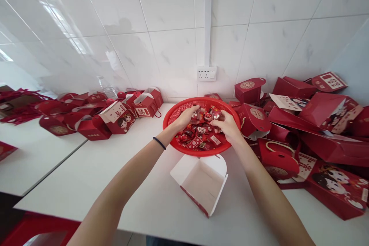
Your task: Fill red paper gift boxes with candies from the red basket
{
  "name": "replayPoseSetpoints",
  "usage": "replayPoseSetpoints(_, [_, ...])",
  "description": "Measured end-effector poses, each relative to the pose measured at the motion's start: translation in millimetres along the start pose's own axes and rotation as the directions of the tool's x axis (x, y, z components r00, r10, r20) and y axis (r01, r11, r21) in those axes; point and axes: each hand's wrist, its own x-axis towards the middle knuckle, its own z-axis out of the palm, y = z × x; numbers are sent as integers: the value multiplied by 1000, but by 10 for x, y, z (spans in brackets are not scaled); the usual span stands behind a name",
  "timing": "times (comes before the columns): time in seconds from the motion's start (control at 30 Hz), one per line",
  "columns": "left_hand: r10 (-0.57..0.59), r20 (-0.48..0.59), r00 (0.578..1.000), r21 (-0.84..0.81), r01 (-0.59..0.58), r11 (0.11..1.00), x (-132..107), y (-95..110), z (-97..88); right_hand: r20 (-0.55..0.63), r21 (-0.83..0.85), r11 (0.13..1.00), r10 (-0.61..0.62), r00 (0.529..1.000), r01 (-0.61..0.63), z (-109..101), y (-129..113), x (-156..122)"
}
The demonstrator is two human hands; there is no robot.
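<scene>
A round red plastic basket with holes in its wall holds many red-wrapped candies. Both of my hands are inside it, over the heap. My left hand, at the left of the basket, is closed on a red-wrapped candy. On the right side, my right hand pinches another wrapped candy. In front of the basket stands an open gift box, white inside and red outside, with its flaps spread. Nothing lies inside the box.
Many red gift boxes are piled at the right. More closed red boxes stand at the left, with a clear plastic bottle behind them. A tiled wall with a socket rises at the back. A red stool is at lower left.
</scene>
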Motion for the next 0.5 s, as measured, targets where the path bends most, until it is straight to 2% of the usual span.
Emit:
replayPoseSetpoints(0.2, [-28,55,998,-27,30,999,32,-5,52,64,12,996,85,994,-86,12,-8,-7])
replayPoseSetpoints(0.37, [-30,16,999,32,30,999,-5,-6,122,127,62,989,127,984,-135,1,-2,17])
replayPoseSetpoints(0.5, [64,151,986,162,-88,983,-105,41,169,209,133,974,153,966,-183,-25,-1,56])
